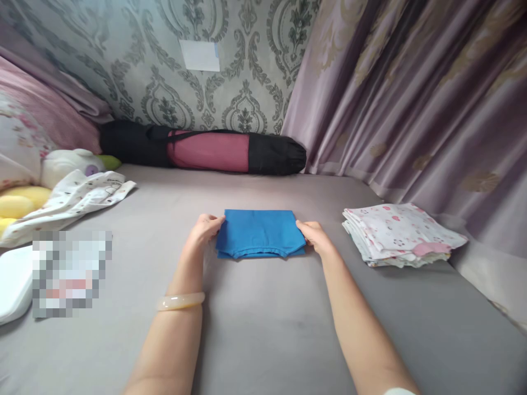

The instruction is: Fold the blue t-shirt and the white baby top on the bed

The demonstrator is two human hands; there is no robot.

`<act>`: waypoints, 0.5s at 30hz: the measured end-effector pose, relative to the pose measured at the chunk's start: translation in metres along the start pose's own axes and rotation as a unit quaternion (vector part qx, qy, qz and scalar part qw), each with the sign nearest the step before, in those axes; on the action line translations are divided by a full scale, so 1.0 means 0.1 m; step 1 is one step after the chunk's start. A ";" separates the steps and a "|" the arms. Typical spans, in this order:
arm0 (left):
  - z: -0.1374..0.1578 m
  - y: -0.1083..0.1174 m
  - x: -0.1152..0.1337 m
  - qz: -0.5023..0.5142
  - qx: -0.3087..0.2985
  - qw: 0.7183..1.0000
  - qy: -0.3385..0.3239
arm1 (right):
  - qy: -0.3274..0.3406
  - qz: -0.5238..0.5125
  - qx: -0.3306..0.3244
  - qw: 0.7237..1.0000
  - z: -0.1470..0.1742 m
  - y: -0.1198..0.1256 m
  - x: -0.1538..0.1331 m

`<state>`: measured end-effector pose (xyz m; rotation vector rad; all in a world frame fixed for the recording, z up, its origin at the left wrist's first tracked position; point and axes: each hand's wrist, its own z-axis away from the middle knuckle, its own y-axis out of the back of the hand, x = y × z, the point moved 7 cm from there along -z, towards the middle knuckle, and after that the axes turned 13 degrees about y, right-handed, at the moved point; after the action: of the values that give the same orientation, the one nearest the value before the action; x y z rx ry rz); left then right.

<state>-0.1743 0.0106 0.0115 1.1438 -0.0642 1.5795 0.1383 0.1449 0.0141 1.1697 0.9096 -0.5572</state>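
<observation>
A folded blue shirt (pixel 259 230) lies on the grey bed sheet (pixel 263 323), with a curved, neckline-like seam along its near edge. My left hand (pixel 208 226) pinches its left edge between thumb and fingers. At the opposite edge, my right hand (pixel 313 235) grips the cloth in the same way. Both hands are closed, and the fingers beneath the cloth are hidden. A pale bangle (pixel 181 301) circles my left wrist.
Folded patterned cloths (pixel 403 233) are stacked at right. A black and pink roll bag (pixel 208 151) lies along the wall. At left are a spotted white cloth (pixel 78 200), a plush toy (pixel 68 164), a white box (pixel 15 282) and a blurred-out item (pixel 72 274). Curtains (pixel 391 93) hang at right.
</observation>
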 end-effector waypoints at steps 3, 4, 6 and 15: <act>0.03 -0.03 0.00 0.033 -0.038 0.999 0.006 | -0.025 -0.030 -0.011 0.999 0.01 -0.01 0.00; 0.04 -0.04 0.01 0.038 -0.051 0.998 0.003 | -0.029 -0.038 -0.015 0.999 0.01 0.00 0.00; 0.06 -0.04 0.03 0.038 -0.068 0.997 -0.003 | -0.034 -0.050 -0.023 0.998 0.01 0.01 -0.01; 0.11 -0.01 0.04 0.000 -0.101 0.994 -0.032 | -0.043 -0.064 -0.039 0.996 0.04 0.05 -0.09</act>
<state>-0.1658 0.0073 0.0196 1.0341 -0.2608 1.4996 0.1387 0.1419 0.0252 1.0157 0.9287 -0.6646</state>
